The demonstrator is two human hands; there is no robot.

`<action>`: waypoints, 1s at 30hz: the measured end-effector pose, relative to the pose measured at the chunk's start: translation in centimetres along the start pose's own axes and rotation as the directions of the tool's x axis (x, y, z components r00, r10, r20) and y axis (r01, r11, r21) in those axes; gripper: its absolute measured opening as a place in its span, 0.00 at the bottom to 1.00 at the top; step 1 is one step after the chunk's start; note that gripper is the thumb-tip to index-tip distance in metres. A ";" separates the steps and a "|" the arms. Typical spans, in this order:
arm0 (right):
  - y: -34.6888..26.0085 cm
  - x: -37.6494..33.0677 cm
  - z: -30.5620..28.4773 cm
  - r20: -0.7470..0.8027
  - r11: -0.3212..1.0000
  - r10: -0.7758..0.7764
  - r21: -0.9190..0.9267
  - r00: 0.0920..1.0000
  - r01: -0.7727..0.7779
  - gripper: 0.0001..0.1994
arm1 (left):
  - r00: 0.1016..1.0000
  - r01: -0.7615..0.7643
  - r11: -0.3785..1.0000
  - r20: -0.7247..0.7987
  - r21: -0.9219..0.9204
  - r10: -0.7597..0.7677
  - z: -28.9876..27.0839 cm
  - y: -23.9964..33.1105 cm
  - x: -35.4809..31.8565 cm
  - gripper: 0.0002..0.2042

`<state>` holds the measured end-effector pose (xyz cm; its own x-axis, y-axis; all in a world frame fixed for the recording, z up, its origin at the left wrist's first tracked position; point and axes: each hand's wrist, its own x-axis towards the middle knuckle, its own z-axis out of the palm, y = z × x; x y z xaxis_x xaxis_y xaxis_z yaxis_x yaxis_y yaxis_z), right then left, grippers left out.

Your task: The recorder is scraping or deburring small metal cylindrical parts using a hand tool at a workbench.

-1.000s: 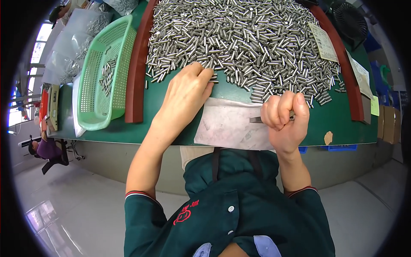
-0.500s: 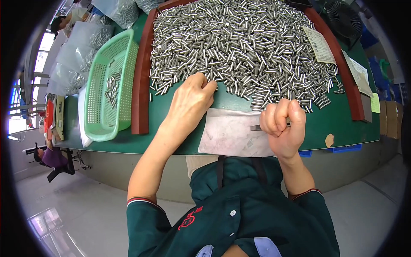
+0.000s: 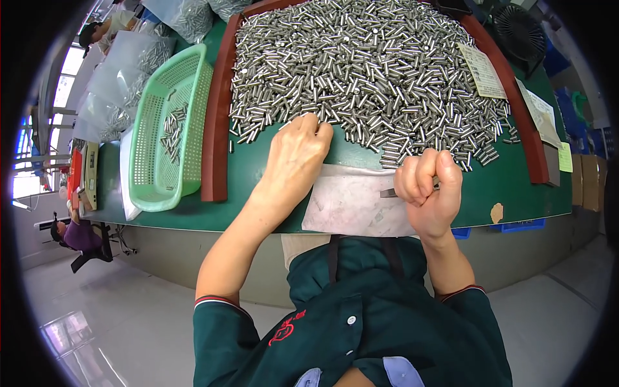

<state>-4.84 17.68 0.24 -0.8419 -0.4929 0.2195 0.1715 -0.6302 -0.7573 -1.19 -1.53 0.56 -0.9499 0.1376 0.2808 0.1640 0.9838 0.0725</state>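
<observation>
Left hand (image 3: 298, 149): back upward, fingers bent and nearly closed, knuckles at the near edge of the pin pile; the fingertips are hidden, so I cannot tell whether they have hold of a pin.
Right hand (image 3: 428, 193): curled into a loose fist, thumb side up, gripping a metal tool, just in front of the pile's near edge.
Metal tool (image 3: 388, 193): only a flat dark tip shows, sticking out leftward from the fist above the cloth; the rest is hidden by the fingers.
Metal pins (image 3: 361, 71): short, shiny cylinders heaped across the far part of the table, pointing every way, with a few lying loose along the edges.
Cloth (image 3: 351, 205): pale pinkish grey, smudged, flat at the table's near edge, between the two hands and partly behind the right wrist.
Table (image 3: 242, 171): green top, its near edge in front of the person's waist.
Red-brown strips: one (image 3: 216, 135) left of the pile, another (image 3: 525, 129) right of it.
Basket (image 3: 195, 129): light green, perforated, just left of the left strip, with a small group of pins inside.
Printed paper (image 3: 482, 71): resting on the pile's right side, against the right strip.
Fan (image 3: 518, 32): black, at the far right.
Plastic bags (image 3: 119, 80): clear, holding pins, beyond the basket on the left.
Co-worker (image 3: 82, 236): seated at far left, in purple.
</observation>
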 end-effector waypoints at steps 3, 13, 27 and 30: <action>-0.2 -0.1 -0.2 0.001 1.000 -0.004 0.012 1.000 0.004 0.19 | 0.989 0.033 0.961 -0.129 -0.275 -0.071 -0.4 0.4 0.5 0.05; -0.2 -0.3 0.1 -0.024 0.999 0.012 0.033 1.000 -0.011 0.19 | 0.867 0.196 -0.067 0.205 -0.978 -0.454 0.2 0.6 0.5 0.07; -0.2 -0.1 0.5 -0.060 0.999 0.034 0.040 0.998 -0.031 0.20 | 0.842 0.167 -0.064 0.176 -0.984 -0.509 0.5 0.3 0.0 0.08; -0.2 -0.1 0.4 -0.066 0.998 0.036 0.057 0.997 -0.032 0.20 | 0.841 0.172 -0.064 0.180 -0.983 -0.509 0.5 0.5 0.1 0.08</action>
<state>-4.55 17.59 0.59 -0.8673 -0.4742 0.1513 0.2271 -0.6474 -0.7275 -1.30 -1.01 0.14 -0.9308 -0.3646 0.0266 0.0878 -0.1524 0.9844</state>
